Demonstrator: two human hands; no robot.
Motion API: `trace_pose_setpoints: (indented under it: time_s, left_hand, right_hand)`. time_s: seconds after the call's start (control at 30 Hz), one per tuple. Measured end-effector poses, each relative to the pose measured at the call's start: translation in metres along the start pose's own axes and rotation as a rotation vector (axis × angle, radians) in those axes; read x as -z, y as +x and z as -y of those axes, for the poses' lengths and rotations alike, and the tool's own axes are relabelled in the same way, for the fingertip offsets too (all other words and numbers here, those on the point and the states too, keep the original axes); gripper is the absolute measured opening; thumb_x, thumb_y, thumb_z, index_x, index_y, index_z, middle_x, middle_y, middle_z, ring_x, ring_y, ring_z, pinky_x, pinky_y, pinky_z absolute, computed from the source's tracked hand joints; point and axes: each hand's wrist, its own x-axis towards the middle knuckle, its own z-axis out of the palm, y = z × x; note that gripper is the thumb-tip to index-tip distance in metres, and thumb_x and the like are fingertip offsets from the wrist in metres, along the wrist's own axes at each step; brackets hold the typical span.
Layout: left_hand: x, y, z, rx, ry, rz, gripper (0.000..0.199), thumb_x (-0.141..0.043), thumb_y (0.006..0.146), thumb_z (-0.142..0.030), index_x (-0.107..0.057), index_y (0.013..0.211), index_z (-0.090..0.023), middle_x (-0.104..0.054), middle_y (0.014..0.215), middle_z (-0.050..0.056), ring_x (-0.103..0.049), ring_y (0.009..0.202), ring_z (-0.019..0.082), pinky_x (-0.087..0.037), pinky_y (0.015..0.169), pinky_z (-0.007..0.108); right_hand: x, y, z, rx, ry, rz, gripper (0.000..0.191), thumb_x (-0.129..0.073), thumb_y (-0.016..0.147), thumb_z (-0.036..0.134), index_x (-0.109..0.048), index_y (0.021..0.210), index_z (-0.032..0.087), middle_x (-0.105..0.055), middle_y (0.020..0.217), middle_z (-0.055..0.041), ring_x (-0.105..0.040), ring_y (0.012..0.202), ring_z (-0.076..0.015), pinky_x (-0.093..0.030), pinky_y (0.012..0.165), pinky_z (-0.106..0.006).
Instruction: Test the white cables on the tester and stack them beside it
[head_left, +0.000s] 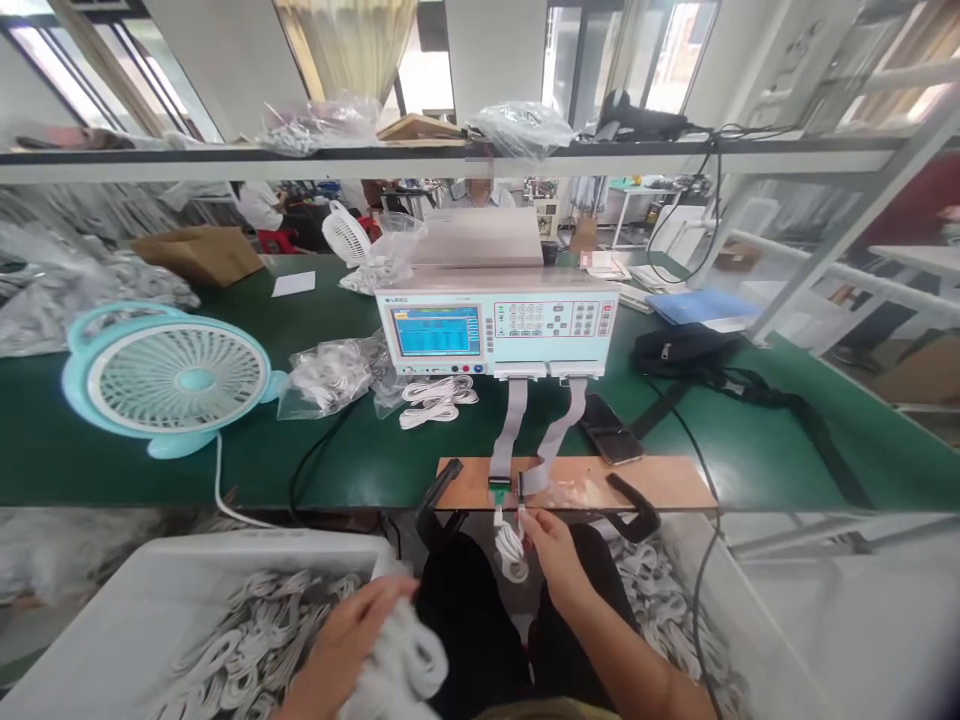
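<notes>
My right hand [550,548] pinches the white plug of a coiled cable [511,552] at the front edge of a wooden board [660,480]. The cable hangs below the board, its other end at a small green circuit board [500,495]. Two grey ribbon cables [508,425] run from there up to a tester [495,325] with a lit blue screen. Low at the left, my left hand [356,630] is closed around a bundle of white cables [405,655], blurred by motion. Part of that bundle is cut off by the lower frame edge.
White bins with coiled cables stand on the left [255,640] and right [660,600]. Black clamps [439,500] grip the board. A phone [611,430], a turquoise fan [180,380], bagged cables [330,375] and a black bag [686,350] lie on the green table [300,285].
</notes>
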Motion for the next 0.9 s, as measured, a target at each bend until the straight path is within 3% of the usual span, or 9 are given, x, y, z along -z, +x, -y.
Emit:
trace_pose_setpoints:
  time_s: [0.1,0.2,0.27,0.37,0.57,0.63,0.7,0.8,0.9]
  left_hand:
    - [-0.066,0.039,-0.044,-0.12,-0.078,0.184,0.039,-0.047,0.074,-0.053,-0.068,0.078,-0.02,-0.068,0.082,0.004,-0.059,0.081,0.022,-0.044,0.072,0.029]
    - [-0.105,0.065,-0.064,-0.184,-0.183,0.341,0.042,-0.049,0.074,-0.054,-0.067,0.072,-0.015,-0.065,0.073,0.005,-0.056,0.073,0.019,-0.042,0.069,0.027]
    - [-0.116,0.074,-0.066,-0.185,-0.258,0.4,0.043,-0.051,0.072,-0.054,-0.065,0.067,-0.014,-0.062,0.066,0.004,-0.054,0.068,0.017,-0.041,0.067,0.025]
    - [-0.121,0.075,-0.061,-0.162,-0.322,0.373,0.041,-0.054,0.07,-0.053,-0.062,0.062,-0.014,-0.057,0.06,0.002,-0.051,0.062,0.015,-0.039,0.063,0.024]
    - [-0.131,0.047,-0.051,-0.123,-0.304,0.33,0.037,-0.053,0.074,-0.048,-0.059,0.059,-0.015,-0.053,0.058,-0.001,-0.046,0.058,0.012,-0.036,0.055,0.022]
    - [-0.133,0.036,-0.048,-0.076,-0.34,0.322,0.036,-0.054,0.073,-0.049,-0.061,0.064,-0.015,-0.054,0.06,0.0,-0.048,0.059,0.012,-0.037,0.056,0.021]
    - [-0.133,0.027,-0.045,0.02,-0.42,0.322,0.035,-0.054,0.073,-0.05,-0.062,0.071,-0.016,-0.055,0.061,-0.001,-0.047,0.054,0.011,-0.036,0.052,0.02]
    - [-0.132,0.019,-0.044,0.149,-0.555,0.358,0.034,-0.051,0.075,-0.052,-0.058,0.072,-0.018,-0.052,0.056,-0.004,-0.042,0.045,0.007,-0.032,0.043,0.017]
    - [-0.138,0.016,-0.049,0.168,-0.617,0.398,0.033,-0.053,0.075,-0.05,-0.056,0.071,-0.017,-0.05,0.055,-0.005,-0.041,0.043,0.006,-0.03,0.041,0.016]
  right_hand:
    - [-0.001,0.001,-0.002,0.03,-0.015,-0.014,0.029,-0.063,0.068,0.044,-0.059,0.061,0.016,-0.05,0.051,0.003,-0.038,0.049,-0.0094,-0.031,0.051,-0.023]
    - [-0.001,0.003,-0.004,0.034,-0.027,-0.042,0.031,-0.063,0.066,0.045,-0.056,0.054,0.017,-0.048,0.049,0.0034,-0.036,0.047,-0.0091,-0.029,0.049,-0.023]
    - [-0.001,0.004,-0.006,0.023,-0.025,-0.054,0.032,-0.063,0.066,0.045,-0.054,0.053,0.018,-0.047,0.048,0.0038,-0.035,0.046,-0.0089,-0.028,0.047,-0.023]
    - [-0.004,0.004,-0.009,0.016,-0.011,-0.058,0.032,-0.062,0.066,0.045,-0.05,0.054,0.018,-0.044,0.047,0.005,-0.033,0.045,-0.0084,-0.027,0.046,-0.023]
    - [-0.002,-0.022,-0.01,0.072,-0.118,-0.003,0.031,-0.057,0.071,0.041,-0.044,0.053,0.019,-0.041,0.049,0.0058,-0.034,0.048,-0.0092,-0.029,0.049,-0.023]
    - [0.02,-0.03,-0.006,0.048,-0.16,-0.015,0.031,-0.056,0.072,0.041,-0.044,0.054,0.02,-0.04,0.049,0.0062,-0.034,0.048,-0.0094,-0.029,0.048,-0.023]
    - [0.058,-0.033,0.0,0.049,-0.252,-0.075,0.029,-0.055,0.072,0.04,-0.045,0.054,0.02,-0.038,0.048,0.0063,-0.035,0.047,-0.0102,-0.029,0.048,-0.024]
    - [0.12,-0.035,0.008,0.184,-0.608,-0.227,0.02,-0.059,0.069,0.036,-0.052,0.058,0.02,-0.043,0.052,0.0039,-0.041,0.053,-0.0139,-0.034,0.055,-0.027]
    - [0.143,-0.043,0.01,0.344,-0.812,-0.342,0.018,-0.063,0.064,0.031,-0.062,0.079,0.021,-0.055,0.074,-0.003,-0.051,0.07,-0.0209,-0.04,0.067,-0.035]
